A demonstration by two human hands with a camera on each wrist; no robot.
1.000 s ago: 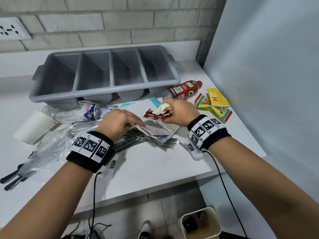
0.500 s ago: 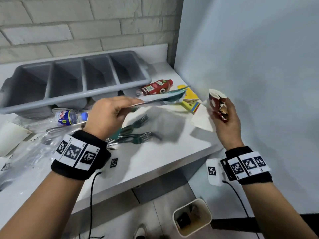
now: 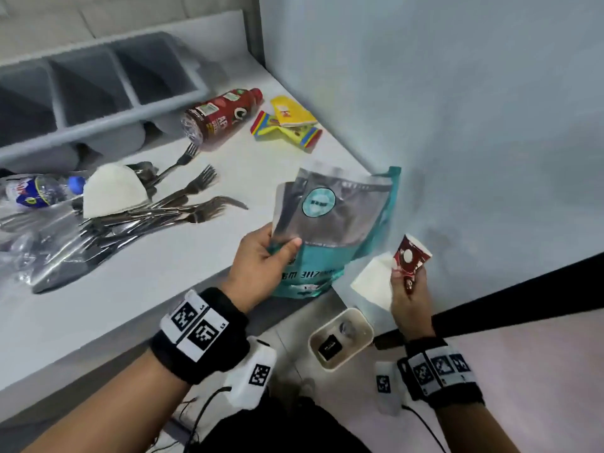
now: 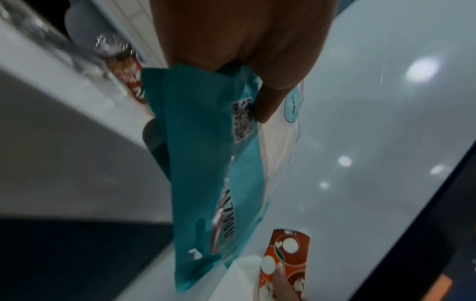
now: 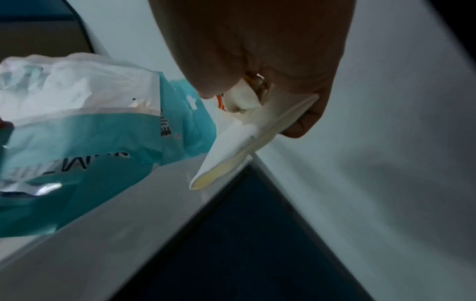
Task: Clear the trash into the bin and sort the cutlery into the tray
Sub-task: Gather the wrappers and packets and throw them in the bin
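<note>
Both hands have swung off the counter: the teal and clear plastic pouch [image 3: 330, 230], pinched by the left hand [image 3: 261, 256], and the crushed red paper cup [image 3: 410, 256] with white napkin [image 3: 372, 284], gripped in the right hand [image 3: 408, 299], now hang above the beige floor bin [image 3: 341, 338].

Bin [image 3: 358, 322] open-topped below counter edge, forks [image 3: 183, 207] crowding counter [image 3: 202, 263] left, wall [image 3: 457, 125] closing right

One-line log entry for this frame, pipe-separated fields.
phase: carrying trash | left hand: holds teal pouch | right hand: holds red cup, white napkin | bin: on floor, below | forks: unsorted
</note>
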